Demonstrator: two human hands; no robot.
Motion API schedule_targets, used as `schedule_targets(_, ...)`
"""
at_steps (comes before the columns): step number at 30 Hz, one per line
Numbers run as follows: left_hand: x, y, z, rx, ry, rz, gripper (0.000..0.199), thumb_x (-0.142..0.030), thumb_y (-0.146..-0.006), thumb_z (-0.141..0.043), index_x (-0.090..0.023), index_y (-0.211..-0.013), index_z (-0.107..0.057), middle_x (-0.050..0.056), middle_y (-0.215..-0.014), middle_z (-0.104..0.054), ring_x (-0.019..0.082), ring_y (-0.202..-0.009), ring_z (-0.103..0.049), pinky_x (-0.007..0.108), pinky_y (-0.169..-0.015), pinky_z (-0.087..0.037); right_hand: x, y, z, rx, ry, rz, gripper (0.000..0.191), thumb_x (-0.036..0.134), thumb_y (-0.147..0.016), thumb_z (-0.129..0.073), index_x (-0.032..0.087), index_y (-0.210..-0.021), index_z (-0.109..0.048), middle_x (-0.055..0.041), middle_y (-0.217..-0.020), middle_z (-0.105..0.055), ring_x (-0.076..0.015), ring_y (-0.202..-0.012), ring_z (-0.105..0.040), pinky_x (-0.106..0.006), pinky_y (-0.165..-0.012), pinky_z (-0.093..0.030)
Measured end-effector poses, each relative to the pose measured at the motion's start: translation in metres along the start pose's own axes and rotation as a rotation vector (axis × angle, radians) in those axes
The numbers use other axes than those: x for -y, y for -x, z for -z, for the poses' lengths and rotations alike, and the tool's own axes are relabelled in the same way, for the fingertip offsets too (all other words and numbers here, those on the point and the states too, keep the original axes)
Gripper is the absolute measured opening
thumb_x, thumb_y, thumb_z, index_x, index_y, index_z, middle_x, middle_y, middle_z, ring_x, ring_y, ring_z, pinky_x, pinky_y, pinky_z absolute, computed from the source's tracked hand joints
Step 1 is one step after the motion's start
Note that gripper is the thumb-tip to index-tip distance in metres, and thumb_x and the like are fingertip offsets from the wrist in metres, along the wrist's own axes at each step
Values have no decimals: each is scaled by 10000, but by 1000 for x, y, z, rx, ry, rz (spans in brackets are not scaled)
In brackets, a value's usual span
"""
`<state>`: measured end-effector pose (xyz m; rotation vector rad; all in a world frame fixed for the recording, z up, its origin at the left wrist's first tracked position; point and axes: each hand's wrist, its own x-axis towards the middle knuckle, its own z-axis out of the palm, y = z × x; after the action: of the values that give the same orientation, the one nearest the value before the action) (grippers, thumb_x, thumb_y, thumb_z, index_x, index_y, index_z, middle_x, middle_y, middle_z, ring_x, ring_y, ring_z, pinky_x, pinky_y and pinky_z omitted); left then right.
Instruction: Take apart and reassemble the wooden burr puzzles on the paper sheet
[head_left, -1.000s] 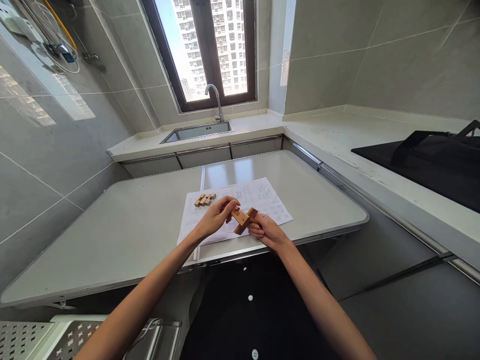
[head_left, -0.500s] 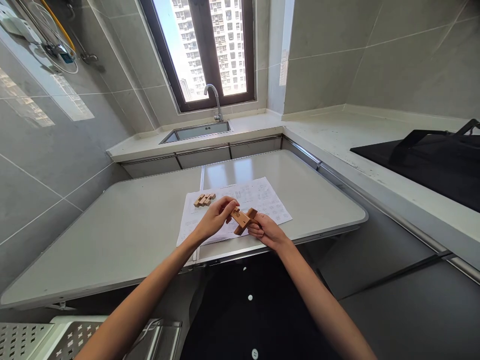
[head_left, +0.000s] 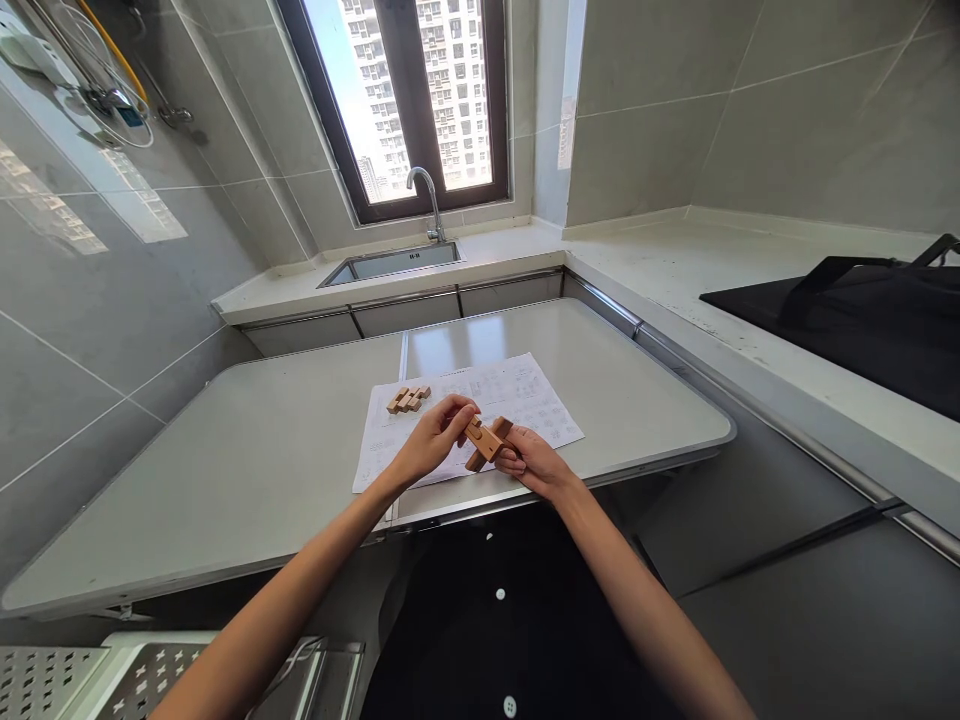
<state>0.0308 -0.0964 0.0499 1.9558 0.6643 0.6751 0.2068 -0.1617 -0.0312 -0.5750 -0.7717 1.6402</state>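
Pinching crossed wooden puzzle bars [head_left: 486, 440] at ten o'clock, left hand [head_left: 433, 436] turned them slightly, right hand [head_left: 537, 463] clasping at four, fitting apparently unfinished.

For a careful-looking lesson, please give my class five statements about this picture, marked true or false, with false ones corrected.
1. Both the left hand and the right hand touch the crossed wooden pieces. True.
2. The right hand holds nothing. False: it grips the crossed wooden pieces.
3. The pale wooden blocks lie on the printed paper. True.
4. The faucet stands in front of the window. True.
5. The printed paper hangs on the wall. False: it lies on the table.
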Motion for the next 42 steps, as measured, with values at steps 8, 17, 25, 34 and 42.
schedule_targets(8,8,-3,-8,40,10,60,368,-550,-1015,-534,-187,-1037,-594,-24,-753,-559,130,-645,-516,281,-643,-459,-3,-1,2,-9,-26,18,328,433,-839,-806,175,-826,-603,94,-577,-397,-28,-436,-232,-153,-398,-191)
schedule_targets(17,19,-8,-17,-12,71,101,438,-619,-996,-524,-183,-977,-568,-18,-758,-556,121,-626,-501,278,-622,-443,0,-1,4,-4,-121,5,269,343,-859,-803,171,-809,-602,98,-564,-395,-19,-422,-207,-123,-372,-214)
schedule_targets(25,26,-5,-19,-54,50,157,501,-659,-997,-486,-183,-1143,-544,-19,-760,-590,135,-630,-535,285,-623,-471,1,-7,13,-20,-252,7,168,232,-906,-742,187,-822,-603,116,-533,-328,-22,-376,-196,-118,-348,-229)
schedule_targets(34,3,18,-17,180,-194,96,473,-602,-1043,-434,-191,-869,-592,6,-768,-658,142,-654,-581,283,-658,-456,-2,-9,11,-39,-286,29,212,249,-935,-730,183,-787,-594,95,-555,-388,-27,-397,-202,-119,-349,-267)
schedule_targets(42,13,18,-8,117,-82,82,455,-584,-1062,-411,-203,-828,-492,-49,-665,-484,107,-561,-459,262,-599,-409,-4,-7,6,-32,-215,18,409,609,-925,-704,224,-1045,-645,24,-741,-581,-84,-507,-450,-170,-397,-345)
